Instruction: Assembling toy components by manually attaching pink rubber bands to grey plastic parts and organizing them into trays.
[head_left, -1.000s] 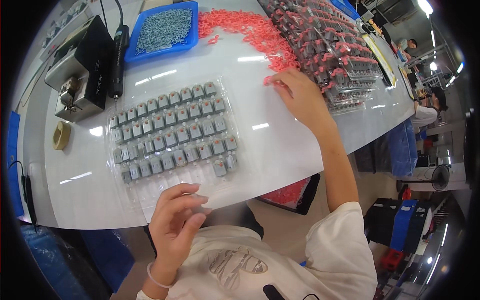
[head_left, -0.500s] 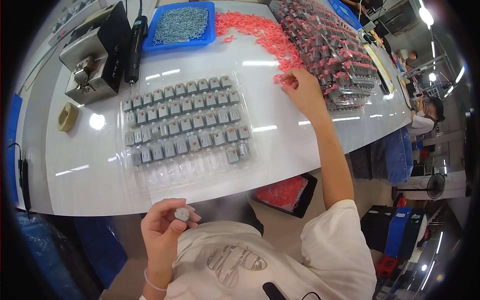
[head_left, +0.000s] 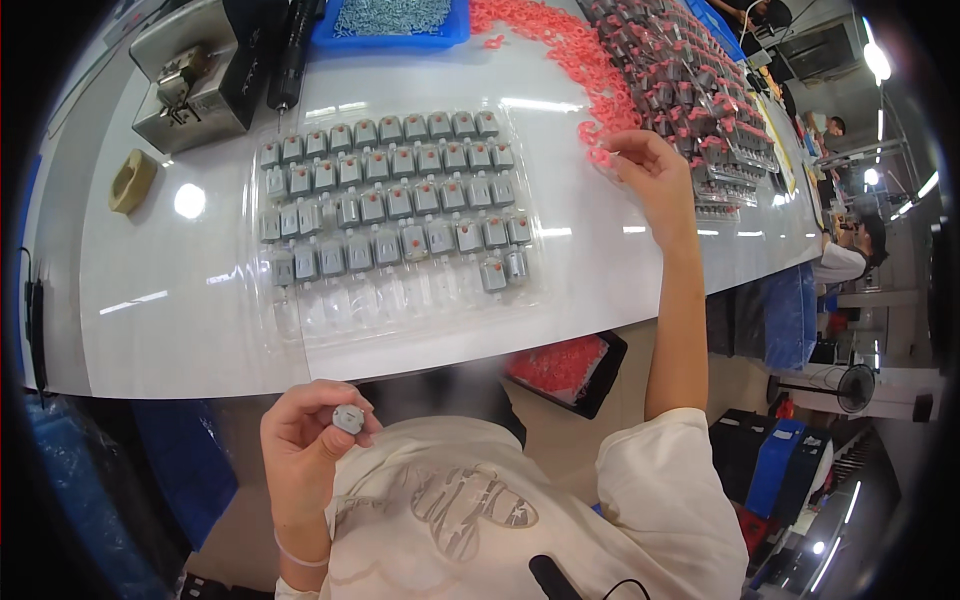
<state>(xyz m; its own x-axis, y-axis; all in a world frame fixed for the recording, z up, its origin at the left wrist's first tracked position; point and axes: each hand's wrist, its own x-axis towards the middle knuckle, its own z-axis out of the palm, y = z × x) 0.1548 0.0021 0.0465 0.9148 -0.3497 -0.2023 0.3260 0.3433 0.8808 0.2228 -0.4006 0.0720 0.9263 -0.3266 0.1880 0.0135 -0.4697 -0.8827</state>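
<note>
**One hand on a small motor, the other in the pink clips**

The left hand (head_left: 305, 435) is drawn back close to the chest, below the near edge of the white desk (head_left: 180, 300). Its fingers (head_left: 325, 395) are clamped on a small grey motor (head_left: 348, 418), whose round end faces up.

The right hand (head_left: 650, 165) reaches far out over the desk to the edge of a heap of pink plastic clips (head_left: 570, 45). Its fingers are pinched together around one pink clip (head_left: 601, 156) at the fringe of the heap.

Between the two hands lies a clear plastic tray (head_left: 390, 300), its far rows filled with grey motors (head_left: 385, 190) standing in pockets, its nearest row mostly bare.

Beyond the tray sit a blue bin of small metal parts (head_left: 395, 20), a metal press fixture (head_left: 190, 75) to the left and a beige ring-shaped piece (head_left: 130, 180) beside it. To the right, racks of assembled motors with pink caps (head_left: 690, 90) crowd the desk. A black tray of pink clips (head_left: 565, 365) sits below the desk edge.
</note>
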